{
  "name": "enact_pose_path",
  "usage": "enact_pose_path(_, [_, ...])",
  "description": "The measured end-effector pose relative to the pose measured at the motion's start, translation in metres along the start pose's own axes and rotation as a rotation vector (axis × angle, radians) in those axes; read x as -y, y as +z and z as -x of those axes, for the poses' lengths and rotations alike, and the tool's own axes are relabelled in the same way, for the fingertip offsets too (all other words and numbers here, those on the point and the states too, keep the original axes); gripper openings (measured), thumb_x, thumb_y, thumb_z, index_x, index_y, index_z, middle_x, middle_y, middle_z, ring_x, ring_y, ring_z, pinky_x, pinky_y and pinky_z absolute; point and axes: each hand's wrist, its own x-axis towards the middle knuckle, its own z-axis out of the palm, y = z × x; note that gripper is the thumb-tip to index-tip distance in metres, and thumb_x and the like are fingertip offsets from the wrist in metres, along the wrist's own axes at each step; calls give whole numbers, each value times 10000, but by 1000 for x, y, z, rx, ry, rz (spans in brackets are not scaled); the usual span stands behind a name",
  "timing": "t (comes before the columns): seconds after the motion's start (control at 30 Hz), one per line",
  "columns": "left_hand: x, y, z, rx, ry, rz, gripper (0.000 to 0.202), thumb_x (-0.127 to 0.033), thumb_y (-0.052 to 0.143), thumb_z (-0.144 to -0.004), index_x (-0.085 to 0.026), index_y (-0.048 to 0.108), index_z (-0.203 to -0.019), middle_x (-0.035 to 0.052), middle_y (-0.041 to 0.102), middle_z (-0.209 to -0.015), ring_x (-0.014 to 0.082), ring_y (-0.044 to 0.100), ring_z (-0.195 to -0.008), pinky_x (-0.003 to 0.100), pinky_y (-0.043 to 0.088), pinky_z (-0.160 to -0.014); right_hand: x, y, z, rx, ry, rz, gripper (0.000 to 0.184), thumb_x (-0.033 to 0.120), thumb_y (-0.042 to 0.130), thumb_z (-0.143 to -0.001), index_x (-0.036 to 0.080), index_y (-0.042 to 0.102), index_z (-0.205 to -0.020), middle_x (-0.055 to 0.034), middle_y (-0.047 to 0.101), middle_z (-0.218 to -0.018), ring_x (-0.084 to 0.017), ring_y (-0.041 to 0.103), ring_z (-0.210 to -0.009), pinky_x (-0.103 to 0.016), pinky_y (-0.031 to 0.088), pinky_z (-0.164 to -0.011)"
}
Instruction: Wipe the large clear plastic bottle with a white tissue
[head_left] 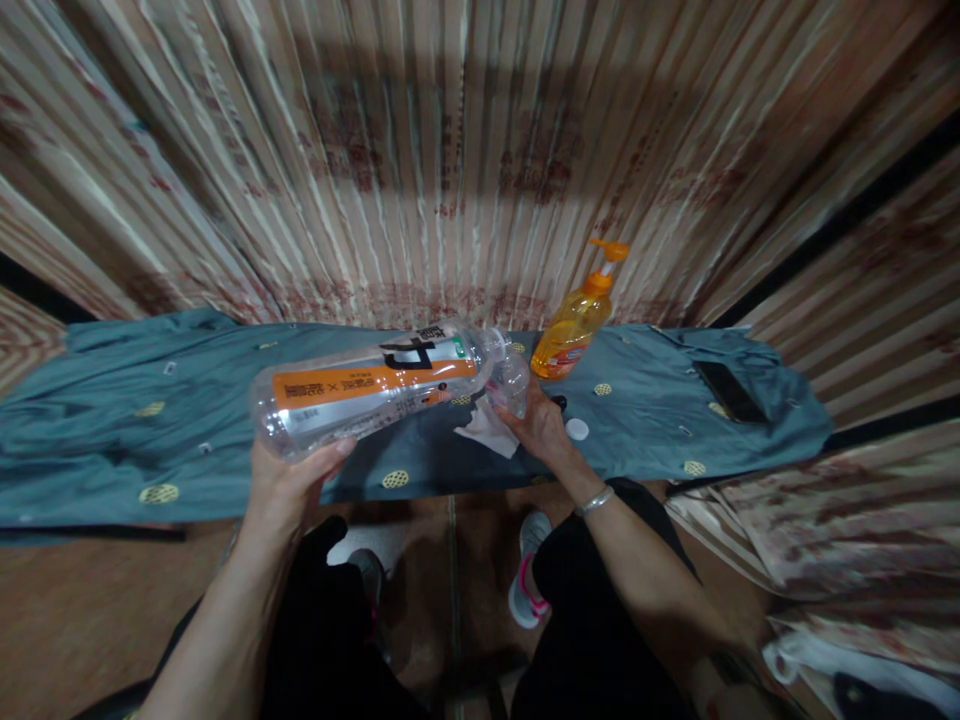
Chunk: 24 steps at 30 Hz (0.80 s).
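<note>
My left hand is closed round the base end of a large clear plastic bottle with an orange and silver label. The bottle lies tilted in the air, its neck pointing right. At its mouth, my right hand grips a small clear plastic cup; bottle mouth and cup overlap, and I cannot tell whether they touch. A crumpled white tissue is just below the cup, by my right fingers. Near that hand a round white cap rests on the cloth.
A yellow pump bottle stands at the back, right of the middle. A dark phone lies at the right. Green patterned cloth covers the narrow table, and a striped curtain hangs behind it.
</note>
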Motion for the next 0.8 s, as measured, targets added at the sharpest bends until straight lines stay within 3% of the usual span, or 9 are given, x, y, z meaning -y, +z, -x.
enact_pose_path(0.17, [-2, 1, 0, 18, 12, 5, 578, -381, 1084, -417, -199, 715, -823, -42, 572, -590, 62, 367, -443, 190, 279, -361, -1, 1, 1, -22, -20, 16, 845, 395, 838, -985, 177, 525, -1739, -243, 863, -1335, -441, 863, -1180, -718, 720, -1017])
enact_pose_path(0.3, [-1, 0, 0, 15, 9, 9, 582, -378, 1088, -408, -186, 728, -824, -31, 580, -591, 61, 366, -442, 191, 275, -356, 2, 0, 0, 8, 5, 20, 829, 343, 843, -985, 163, 527, -1730, -256, 856, -1348, -448, 860, -1207, -724, 711, -1041])
enact_pose_path(0.5, [2, -2, 0, 18, 8, 17, 573, -357, 1096, -414, -179, 730, -816, -22, 579, -597, 68, 392, -446, 194, 294, -351, 5, -2, 0, -10, -3, 25, 823, 350, 849, -988, 172, 525, -1723, -246, 867, -1332, -421, 873, -1176, -642, 734, -1005])
enact_pose_path(0.8, [9, -6, 0, 11, -7, 72, 736, -304, 1129, -427, -240, 753, -1057, -41, 687, -717, 91, 465, -459, 201, 300, -369, 6, -4, -2, 9, 13, 30, 720, 351, 857, -971, 178, 622, -1630, -230, 887, -1247, -433, 873, -1131, -662, 733, -998])
